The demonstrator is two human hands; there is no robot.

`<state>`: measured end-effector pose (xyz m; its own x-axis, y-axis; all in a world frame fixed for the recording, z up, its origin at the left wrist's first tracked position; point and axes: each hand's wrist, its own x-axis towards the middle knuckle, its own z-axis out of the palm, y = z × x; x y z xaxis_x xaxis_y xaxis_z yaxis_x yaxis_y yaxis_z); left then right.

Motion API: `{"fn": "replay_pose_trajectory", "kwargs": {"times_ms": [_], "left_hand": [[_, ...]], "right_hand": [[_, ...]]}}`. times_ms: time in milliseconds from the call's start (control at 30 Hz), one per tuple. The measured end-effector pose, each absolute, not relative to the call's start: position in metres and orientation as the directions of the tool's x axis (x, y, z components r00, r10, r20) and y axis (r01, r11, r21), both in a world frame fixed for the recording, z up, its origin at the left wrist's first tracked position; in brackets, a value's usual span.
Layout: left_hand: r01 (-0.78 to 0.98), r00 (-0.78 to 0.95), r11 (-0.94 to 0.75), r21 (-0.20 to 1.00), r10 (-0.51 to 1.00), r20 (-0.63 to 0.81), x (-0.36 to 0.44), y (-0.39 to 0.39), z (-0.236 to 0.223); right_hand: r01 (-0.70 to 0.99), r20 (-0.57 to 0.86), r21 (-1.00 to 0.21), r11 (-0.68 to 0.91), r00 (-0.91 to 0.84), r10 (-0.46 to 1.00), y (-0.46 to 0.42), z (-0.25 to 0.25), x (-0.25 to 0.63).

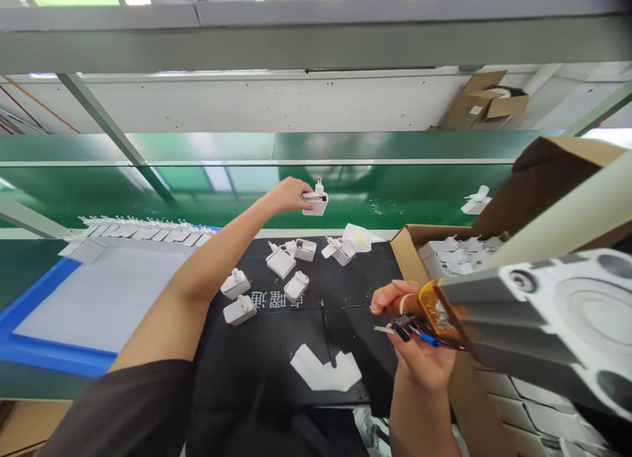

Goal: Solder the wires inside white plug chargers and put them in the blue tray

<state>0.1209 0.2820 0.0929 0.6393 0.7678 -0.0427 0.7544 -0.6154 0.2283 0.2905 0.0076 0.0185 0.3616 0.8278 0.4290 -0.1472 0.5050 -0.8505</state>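
Over the green conveyor, my left hand (291,195) is closed on a white plug charger (316,205), its two pins pointing up. My right hand (419,342), on the right of the black mat (276,338), has its fingers curled around the amber-taped end of a grey device (439,305). Black and blue wire connectors and a thin metal tip (382,329) show between those fingers. Several more white plug chargers (281,263) lie on the mat between the hands. A thin black tool (326,332) rests partly on folded white paper (323,371).
To the left stands a blue tray (64,355) with a row of white chargers (143,230) along its far edge. A cardboard box (409,253) at the right holds more chargers. Another white charger (476,200) sits on the conveyor (232,193). A crumpled white sheet (358,238) lies at the mat's back edge.
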Motion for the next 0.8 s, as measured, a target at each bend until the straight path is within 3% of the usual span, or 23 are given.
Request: {"fn": "replay_pose_trajectory", "kwargs": {"times_ms": [67, 167, 333, 500, 667, 800], "left_hand": [[0.718, 0.65, -0.646, 0.26, 0.756, 0.084, 0.086, 0.232, 0.117], [0.735, 0.629, -0.609, 0.298, 0.777, 0.038, 0.036, 0.141, 0.125], [0.752, 0.528, -0.466, 0.467, 0.849, -0.002, -0.003, 0.033, 0.046], [0.722, 0.354, -0.313, 0.618, 0.933, 0.06, -0.002, 0.001, -0.036], [0.548, 0.302, -0.281, 0.788, 0.945, 0.127, -0.006, -0.006, -0.058], [0.323, 0.278, -0.165, 0.932, 0.958, 0.073, -0.006, -0.001, -0.067]], "right_hand": [[-0.074, 0.523, -0.817, 0.572, 0.323, 0.789, 0.007, 0.021, 0.288], [0.001, 0.589, -0.79, 0.614, 0.283, 0.757, 0.003, 0.024, 0.281], [-0.061, 0.53, -0.822, 0.566, 0.282, 0.8, -0.007, 0.033, 0.26], [-0.113, 0.549, -0.792, 0.599, 0.298, 0.781, -0.011, 0.041, 0.238], [-0.124, 0.549, -0.796, 0.592, 0.265, 0.793, -0.016, 0.044, 0.225], [-0.12, 0.535, -0.809, 0.575, 0.256, 0.805, -0.018, 0.047, 0.217]]}}
